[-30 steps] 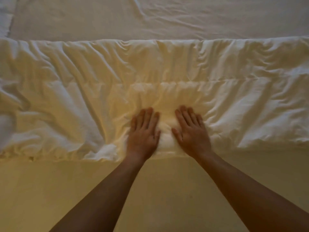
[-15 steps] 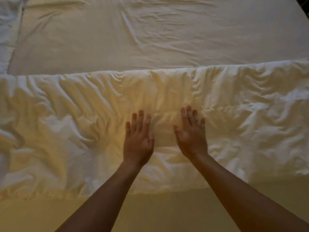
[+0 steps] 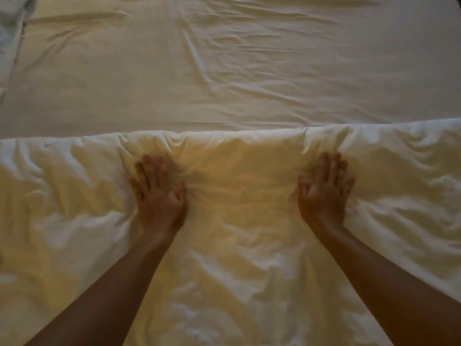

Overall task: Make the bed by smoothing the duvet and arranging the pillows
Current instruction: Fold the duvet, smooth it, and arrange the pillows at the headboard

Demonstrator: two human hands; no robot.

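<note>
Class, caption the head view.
Left hand and right hand press flat on crumpled white fabric duvet.

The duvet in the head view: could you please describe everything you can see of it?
The duvet is a puffy, cream-white cover of soft, cotton-like cloth, heavily wrinkled. It spans the frame from left to right across the lower half. Its far edge forms a rounded, rolled-looking ridge, beyond which lies the bare, creased bed sheet. The left hand and the right hand press flat on it just below that ridge, set apart, fingers spread, denting the filling. Creases fan outward from both hands.
</note>
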